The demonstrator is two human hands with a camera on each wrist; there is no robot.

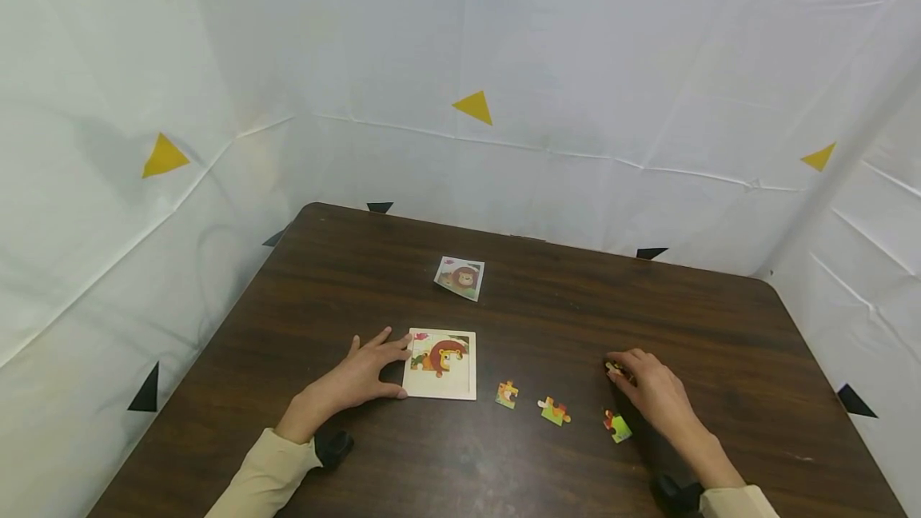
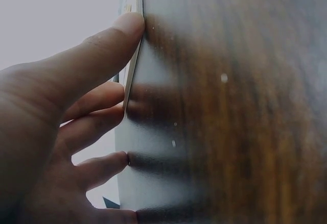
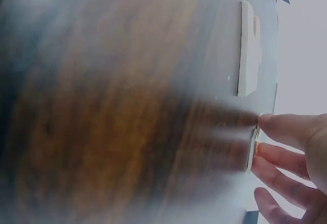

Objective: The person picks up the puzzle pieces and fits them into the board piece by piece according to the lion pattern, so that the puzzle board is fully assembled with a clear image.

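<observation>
At right hand point(image 1: 653, 387), puzzle piece point(image 1: 614, 369).

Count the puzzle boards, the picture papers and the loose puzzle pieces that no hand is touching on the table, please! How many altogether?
Puzzle board: 1
Picture paper: 1
Untouched loose puzzle pieces: 3
Total: 5

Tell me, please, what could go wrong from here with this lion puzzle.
The left hand touches the edge of the puzzle board, so a push might shift it and unsettle the fitted pieces. The right hand pinches a thin piece, which might slip if lifted. That hand could also brush the green-and-red piece nearest it.
</observation>
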